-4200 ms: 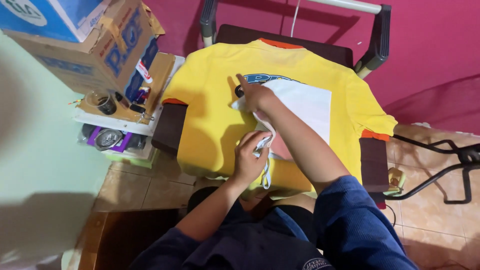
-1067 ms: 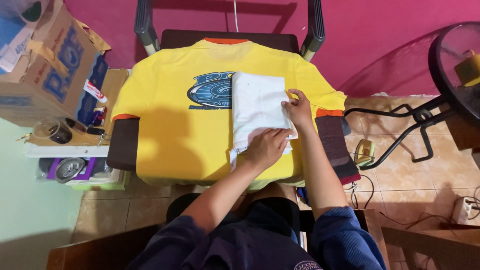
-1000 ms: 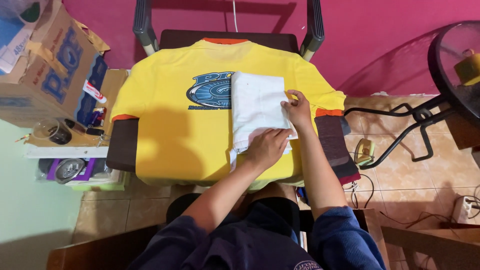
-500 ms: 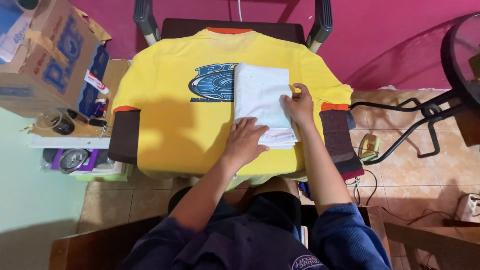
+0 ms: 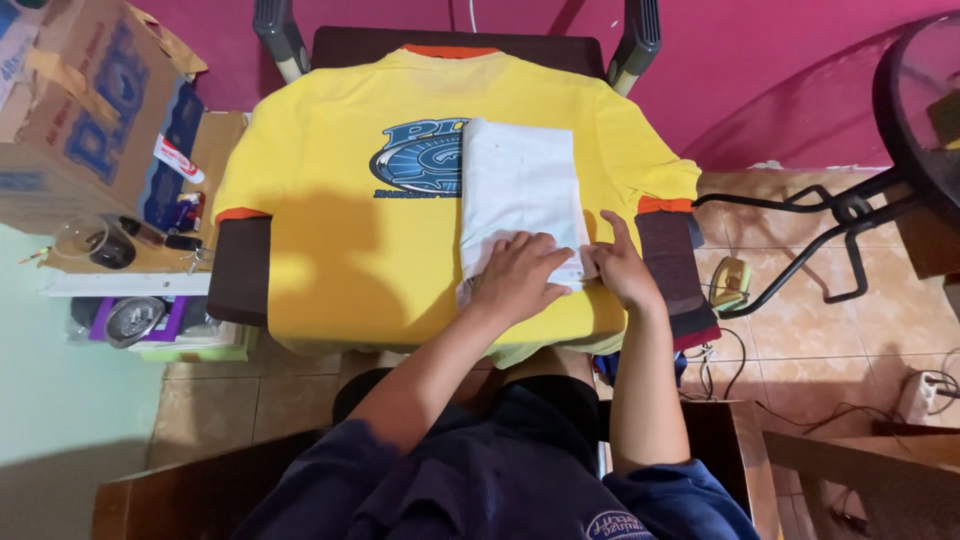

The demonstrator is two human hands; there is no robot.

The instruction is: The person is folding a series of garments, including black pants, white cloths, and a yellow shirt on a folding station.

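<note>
A: Both hands have slid lower on the white sheet (image 5: 520, 190) since a moment ago.
B: Yes. The left hand (image 5: 520, 278) lies flat, fingers spread, on its bottom edge; the right hand (image 5: 622, 268) is open at its right edge.
A: Where is the sheet?
B: On the yellow shirt (image 5: 340, 240), half over the blue print (image 5: 420, 160), with bare shirt to the left.

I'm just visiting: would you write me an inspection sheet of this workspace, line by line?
Surface: dark padded board, almost wholly covered by the shirt.
Job's things: yellow shirt lying flat, blue print on the chest; white sheet over the print's right part.
Clutter: cardboard box, a tube and small tools on the side shelf at left.
Grips: left hand flat on the sheet's lower end; right hand at its right edge. Neither clasps anything.
Cables: wires on the tiled floor at right.
Surroundings: magenta wall, black metal stand.
</note>
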